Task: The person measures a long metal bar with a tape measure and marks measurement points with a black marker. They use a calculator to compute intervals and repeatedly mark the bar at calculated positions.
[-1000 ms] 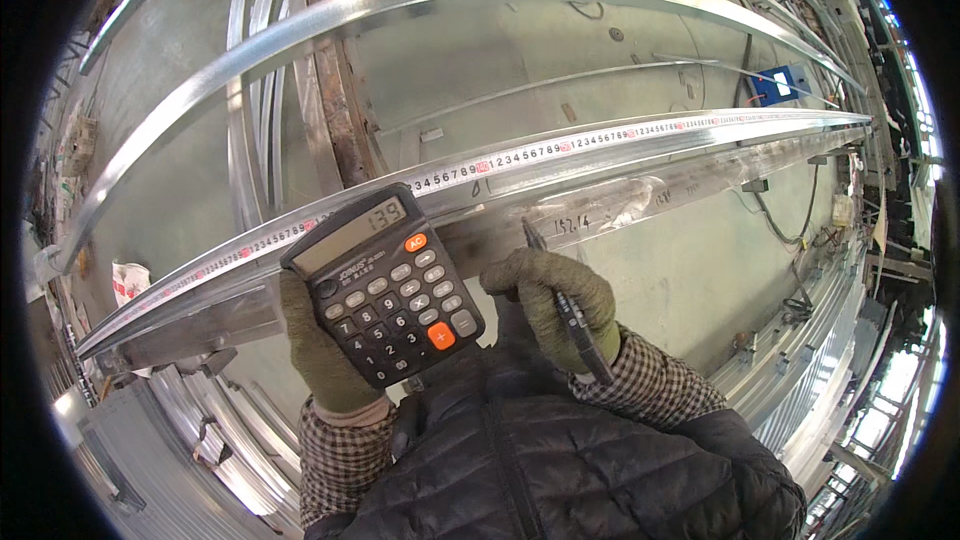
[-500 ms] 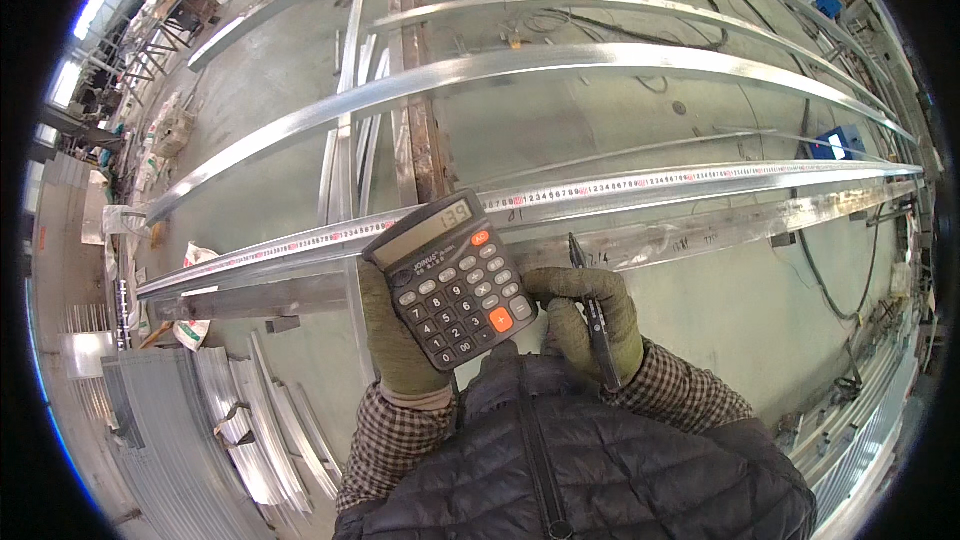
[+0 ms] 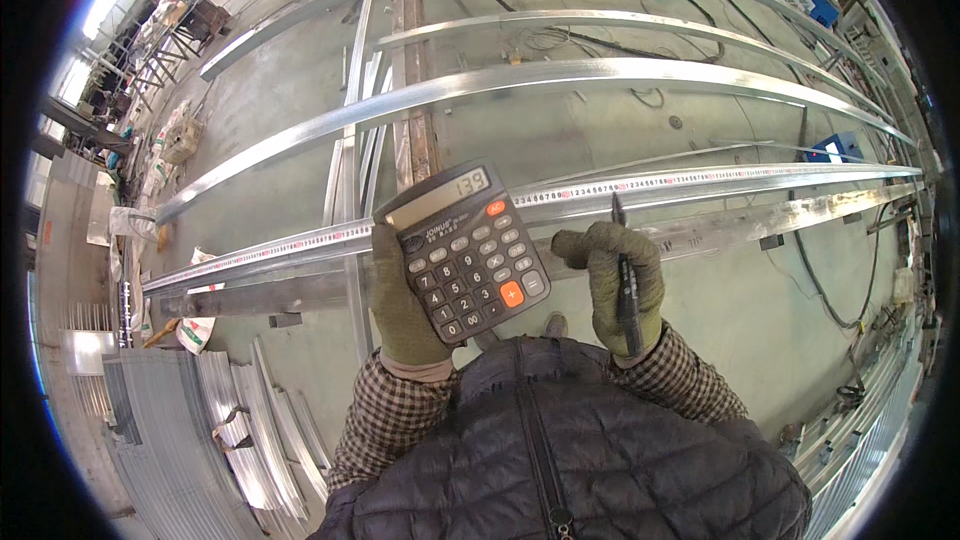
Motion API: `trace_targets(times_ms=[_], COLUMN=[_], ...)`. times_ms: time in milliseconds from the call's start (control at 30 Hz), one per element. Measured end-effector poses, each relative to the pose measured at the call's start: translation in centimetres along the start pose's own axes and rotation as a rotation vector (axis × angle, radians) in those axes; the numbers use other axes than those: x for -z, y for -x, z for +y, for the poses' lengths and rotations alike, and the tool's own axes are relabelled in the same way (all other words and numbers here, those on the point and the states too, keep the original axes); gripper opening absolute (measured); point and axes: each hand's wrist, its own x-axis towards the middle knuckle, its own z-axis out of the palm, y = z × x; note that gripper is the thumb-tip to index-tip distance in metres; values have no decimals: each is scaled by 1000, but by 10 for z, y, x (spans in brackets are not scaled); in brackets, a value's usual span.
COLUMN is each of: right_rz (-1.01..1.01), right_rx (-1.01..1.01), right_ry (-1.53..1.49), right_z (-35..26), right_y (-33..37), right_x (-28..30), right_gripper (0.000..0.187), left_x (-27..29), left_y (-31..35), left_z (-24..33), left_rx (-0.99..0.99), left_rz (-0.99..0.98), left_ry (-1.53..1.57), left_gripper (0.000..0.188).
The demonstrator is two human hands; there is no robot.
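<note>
The left hand (image 3: 402, 310) grips a calculator (image 3: 468, 258). Beside the calculator, to its right, the right hand (image 3: 606, 280) clasps a black pen (image 3: 629, 300).

Bright light glints off metal bars (image 3: 600, 69), curved by fisheye distortion.

My green-gloved left hand (image 3: 405, 310) holds a black desktop calculator (image 3: 465, 265) facing me; my right hand (image 3: 608, 275), gloved alike, grips a black marker pen (image 3: 628, 300) pointing away from me. Beyond both, a measuring tape (image 3: 590, 191) stretches along a silvery metal bar (image 3: 700, 189) over the pale floor (image 3: 740, 310).
</note>
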Motion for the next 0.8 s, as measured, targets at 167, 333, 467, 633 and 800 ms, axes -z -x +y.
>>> trace_targets(times_ms=[167, 333, 467, 633, 800], right_rz=[-78, -297, -358, -390, -468], right_rx=[184, 279, 350, 293, 334], right_ry=[-114, 515, 610, 623, 572], right_z=[-14, -42, -40, -33, -30], right_y=[-12, -23, -28, -31, -35], right_x=[7, 13, 6, 3, -2], right_gripper=[42, 38, 31, 26, 28], left_x=[-13, -21, -24, -30, -32], left_y=[-7, -15, -20, -23, -28], left_z=[-4, -6, -5, -7, -9], left_rx=[22, 10, 41, 118, 141], left_rz=[-29, -28, -41, -20, -7], left_ry=[2, 59, 90, 150, 82], left_gripper=[73, 72, 70, 74, 78])
